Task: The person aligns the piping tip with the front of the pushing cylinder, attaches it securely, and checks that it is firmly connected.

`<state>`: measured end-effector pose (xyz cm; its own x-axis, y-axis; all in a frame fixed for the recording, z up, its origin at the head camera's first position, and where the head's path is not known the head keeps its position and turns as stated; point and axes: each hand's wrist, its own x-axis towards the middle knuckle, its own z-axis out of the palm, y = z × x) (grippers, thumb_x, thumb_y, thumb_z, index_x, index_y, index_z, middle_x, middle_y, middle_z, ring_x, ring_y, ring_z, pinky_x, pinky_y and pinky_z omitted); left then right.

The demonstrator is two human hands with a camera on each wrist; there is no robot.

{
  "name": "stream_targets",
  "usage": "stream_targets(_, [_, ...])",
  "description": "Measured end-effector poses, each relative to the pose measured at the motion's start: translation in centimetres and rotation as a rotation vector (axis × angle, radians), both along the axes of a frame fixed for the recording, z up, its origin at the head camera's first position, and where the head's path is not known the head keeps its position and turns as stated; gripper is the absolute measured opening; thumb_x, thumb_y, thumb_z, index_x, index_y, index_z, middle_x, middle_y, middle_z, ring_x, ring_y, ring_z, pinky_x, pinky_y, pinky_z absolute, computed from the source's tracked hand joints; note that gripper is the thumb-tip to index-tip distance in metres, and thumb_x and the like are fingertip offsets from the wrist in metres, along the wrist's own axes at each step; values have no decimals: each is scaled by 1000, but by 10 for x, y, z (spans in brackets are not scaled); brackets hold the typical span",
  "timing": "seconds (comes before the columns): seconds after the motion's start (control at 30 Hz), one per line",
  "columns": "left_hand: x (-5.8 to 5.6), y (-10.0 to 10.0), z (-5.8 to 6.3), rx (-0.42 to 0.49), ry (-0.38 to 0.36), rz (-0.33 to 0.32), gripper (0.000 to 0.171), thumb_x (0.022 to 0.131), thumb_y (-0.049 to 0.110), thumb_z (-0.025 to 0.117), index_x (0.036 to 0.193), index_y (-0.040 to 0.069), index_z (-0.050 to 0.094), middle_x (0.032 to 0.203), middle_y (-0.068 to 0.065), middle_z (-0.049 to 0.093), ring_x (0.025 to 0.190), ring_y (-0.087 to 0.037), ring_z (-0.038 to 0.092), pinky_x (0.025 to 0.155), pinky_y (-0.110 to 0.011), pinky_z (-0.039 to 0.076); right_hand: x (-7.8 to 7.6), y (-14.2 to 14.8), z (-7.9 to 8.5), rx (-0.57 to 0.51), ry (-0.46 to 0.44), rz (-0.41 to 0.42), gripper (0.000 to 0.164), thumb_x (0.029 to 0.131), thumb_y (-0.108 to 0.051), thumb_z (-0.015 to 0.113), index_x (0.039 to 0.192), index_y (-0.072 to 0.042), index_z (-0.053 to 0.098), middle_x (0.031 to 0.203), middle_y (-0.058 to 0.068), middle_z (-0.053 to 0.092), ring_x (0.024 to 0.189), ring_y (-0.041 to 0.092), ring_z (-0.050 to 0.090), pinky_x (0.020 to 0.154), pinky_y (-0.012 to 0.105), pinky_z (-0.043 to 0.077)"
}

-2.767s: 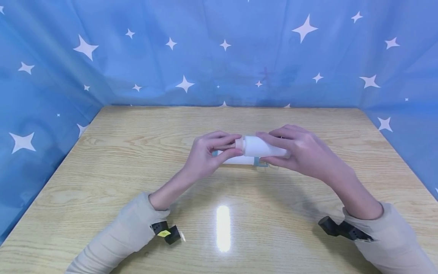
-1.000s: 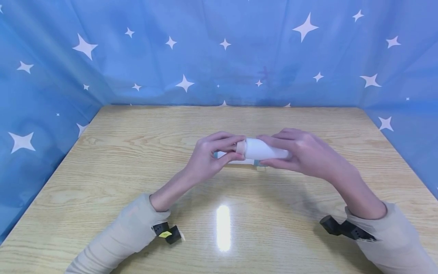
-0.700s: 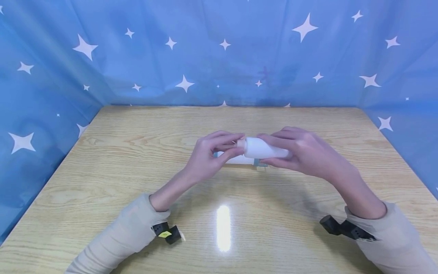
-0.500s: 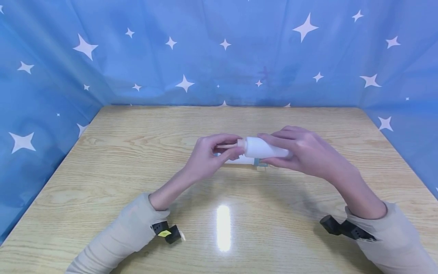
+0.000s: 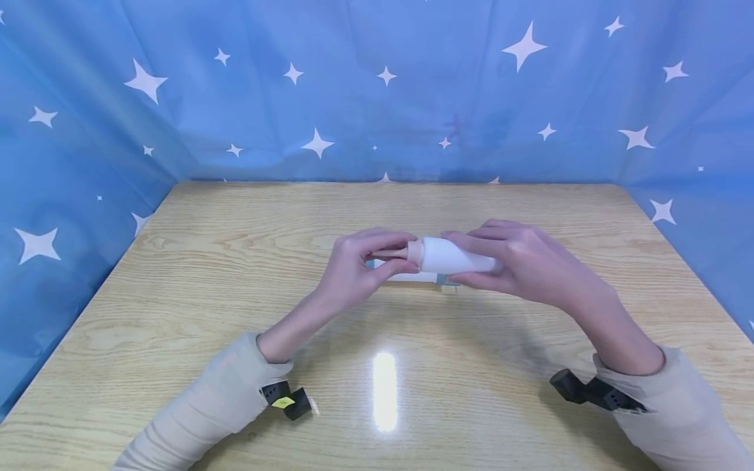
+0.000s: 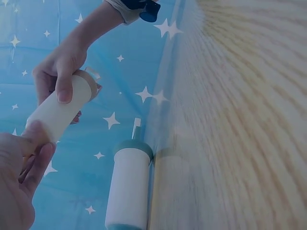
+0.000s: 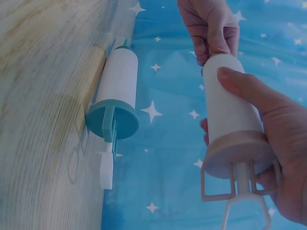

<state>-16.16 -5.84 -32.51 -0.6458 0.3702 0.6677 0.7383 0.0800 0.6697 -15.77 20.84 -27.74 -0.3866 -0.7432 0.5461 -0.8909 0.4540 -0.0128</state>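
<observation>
A white plunger syringe with beige ends [image 5: 448,255] is held sideways above the table. My right hand [image 5: 518,258] grips its white barrel, thumb on one side and fingers on the other. At the other end, my left hand [image 5: 368,261] pinches the beige cap [image 5: 414,254], from which a thin beige nozzle [image 5: 391,253] points left. In the right wrist view, the beige flange [image 7: 240,148] has square finger loops and a white plunger handle [image 7: 245,201]. A second white syringe with teal ends [image 7: 117,79] lies on the table just behind the hands.
The wooden table [image 5: 235,294] carries a bright light reflection [image 5: 385,392] near the front middle. A blue curtain with white stars [image 5: 377,91] stands behind and beside it. Black devices [image 5: 288,399] are strapped to both sleeved wrists.
My left fingers have shifted and regripped around the beige cap, and its nozzle shows more plainly than a second ago. My right hand keeps its hold nearly still. The teal-ended syringe has not moved.
</observation>
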Motion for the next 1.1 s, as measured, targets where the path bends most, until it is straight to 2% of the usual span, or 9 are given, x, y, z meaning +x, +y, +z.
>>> stream_targets(0.2, [0, 1, 0, 50, -24, -44, 35, 78, -5, 84, 111, -5, 72, 105, -15, 73, 93, -19, 74, 80, -30, 62, 0, 1, 0, -8, -10, 2, 65, 101, -59, 48, 118, -2, 74, 90, 11, 74, 75, 21, 66, 56, 36, 59])
stream_targets(0.33, [0, 2, 1, 78, -47, -65, 31, 83, -5, 80, 113, -5, 72, 107, -15, 73, 97, -20, 73, 81, -32, 62, 0, 1, 1, -13, -5, -1, 62, 102, -57, 49, 120, -3, 73, 92, 11, 75, 77, 23, 68, 59, 39, 60])
stream_targets(0.43, [1, 2, 1, 75, -72, -55, 27, 88, -4, 76, 114, -5, 72, 108, -14, 73, 99, -20, 72, 81, -32, 62, 0, 1, 2, -15, 1, -2, 61, 102, -57, 49, 121, -4, 73, 93, 10, 75, 78, 23, 68, 60, 40, 61])
stream_targets(0.5, [1, 2, 1, 55, -110, -33, 27, 89, -2, 75, 116, -4, 71, 109, -14, 73, 99, -19, 72, 81, -31, 62, 1, 0, 2, -14, 6, -3, 61, 102, -57, 50, 121, -4, 73, 94, 10, 76, 79, 24, 68, 62, 41, 61])
stream_targets(0.6, [2, 1, 2, 24, -202, -21, 28, 92, 2, 74, 118, -4, 69, 107, -14, 74, 91, -19, 74, 77, -31, 63, 1, 0, 2, -13, 15, -9, 61, 102, -57, 49, 121, -4, 73, 95, 11, 76, 81, 26, 69, 64, 43, 61])
stream_targets(0.73, [3, 0, 2, 7, -290, -33, 26, 94, 6, 73, 117, -3, 69, 106, -14, 75, 79, -20, 75, 70, -35, 64, 1, 0, 2, -9, 20, -16, 62, 102, -57, 48, 121, -4, 73, 96, 12, 76, 82, 27, 70, 66, 45, 62])
stream_targets(0.83, [3, 0, 3, -1, -269, -27, 26, 92, 6, 75, 116, -2, 70, 108, -12, 74, 84, -17, 75, 72, -33, 64, 0, 0, 2, -4, 20, -18, 62, 102, -57, 48, 121, -4, 73, 96, 12, 76, 81, 28, 70, 66, 46, 62])
stream_targets(0.97, [2, 0, 3, -2, -201, -17, 29, 88, 4, 79, 116, -1, 71, 107, -11, 75, 94, -15, 73, 79, -30, 62, 0, 0, 3, -3, 20, -18, 62, 102, -57, 48, 120, -4, 73, 95, 12, 76, 81, 28, 70, 65, 45, 62])
stream_targets(1.1, [1, 0, 2, 8, -146, -31, 32, 85, 1, 80, 115, -2, 70, 106, -12, 74, 95, -16, 73, 80, -30, 62, 0, 0, 3, -8, 15, -14, 63, 101, -58, 49, 119, -3, 73, 95, 12, 76, 80, 28, 70, 65, 44, 62])
